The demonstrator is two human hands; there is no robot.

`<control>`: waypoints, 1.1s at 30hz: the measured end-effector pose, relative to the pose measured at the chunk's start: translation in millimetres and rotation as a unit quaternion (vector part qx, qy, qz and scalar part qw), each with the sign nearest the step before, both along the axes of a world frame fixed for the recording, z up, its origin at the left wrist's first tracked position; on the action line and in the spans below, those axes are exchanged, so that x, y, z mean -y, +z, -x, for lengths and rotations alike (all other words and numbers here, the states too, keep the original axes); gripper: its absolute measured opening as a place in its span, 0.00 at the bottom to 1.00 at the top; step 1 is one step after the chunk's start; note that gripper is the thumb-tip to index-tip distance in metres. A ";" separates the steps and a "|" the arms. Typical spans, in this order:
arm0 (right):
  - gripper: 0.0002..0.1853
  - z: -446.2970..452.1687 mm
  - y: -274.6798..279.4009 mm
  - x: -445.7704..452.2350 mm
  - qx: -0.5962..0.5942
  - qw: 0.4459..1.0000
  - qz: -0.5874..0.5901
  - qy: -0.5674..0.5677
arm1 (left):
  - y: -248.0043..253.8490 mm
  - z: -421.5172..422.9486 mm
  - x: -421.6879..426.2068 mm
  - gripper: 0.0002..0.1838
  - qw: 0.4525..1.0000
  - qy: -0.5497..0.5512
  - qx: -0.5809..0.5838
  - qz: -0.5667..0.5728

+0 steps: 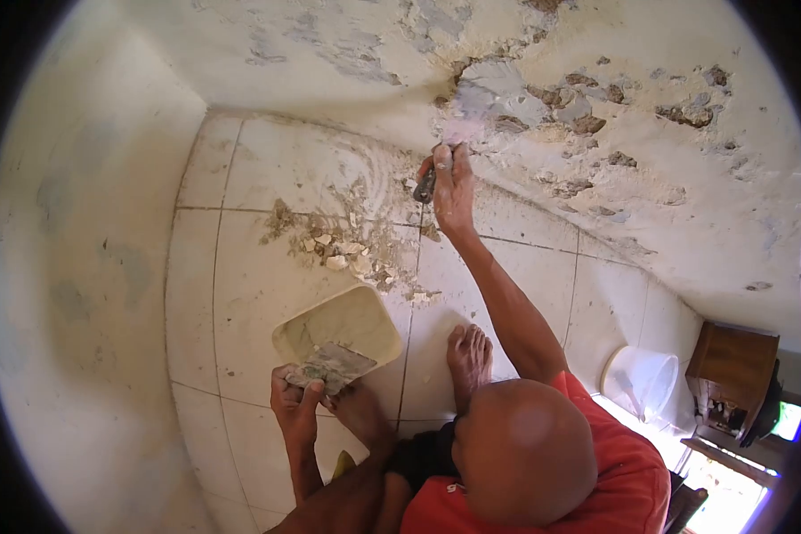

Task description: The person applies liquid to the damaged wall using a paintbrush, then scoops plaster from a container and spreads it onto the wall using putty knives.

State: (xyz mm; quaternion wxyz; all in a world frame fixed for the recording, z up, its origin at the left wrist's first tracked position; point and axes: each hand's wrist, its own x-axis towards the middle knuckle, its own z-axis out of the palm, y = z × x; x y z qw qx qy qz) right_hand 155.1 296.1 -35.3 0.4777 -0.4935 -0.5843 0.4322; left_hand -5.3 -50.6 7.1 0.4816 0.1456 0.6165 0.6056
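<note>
The right hand (454, 191) grips a dark-handled tool (424, 187) at the wall (627, 133), by the edge of the floor (271, 258). The left hand (295, 405) pinches 1 end of a grey-smeared plate (345, 361) over the tub (369, 311); both implements are probably light and stiff, best held by handle and end.

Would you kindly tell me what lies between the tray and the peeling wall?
In the head view, pale chips and brown debris lie between the tray and wall.

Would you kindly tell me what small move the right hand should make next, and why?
Perhaps sweep the tool in the right hand lightly along the wall: the hand is close to the grey patch, and rough pits lie beside that patch.
</note>
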 end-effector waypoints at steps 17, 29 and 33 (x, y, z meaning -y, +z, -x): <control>0.20 -51.2 -7.5 46.5 0.055 0.994 0.081 0.053 | -2.1 -2.6 0.0 0.19 1.000 0.011 -0.019 -0.003; 0.17 -47.8 16.8 42.0 0.117 0.991 0.069 0.017 | -1.2 -7.4 -6.5 0.17 0.999 -0.021 -0.048 -0.006; 0.11 -80.6 8.1 55.4 0.168 0.980 0.101 0.044 | -2.7 -7.6 -5.7 0.17 0.998 -0.019 -0.059 -0.007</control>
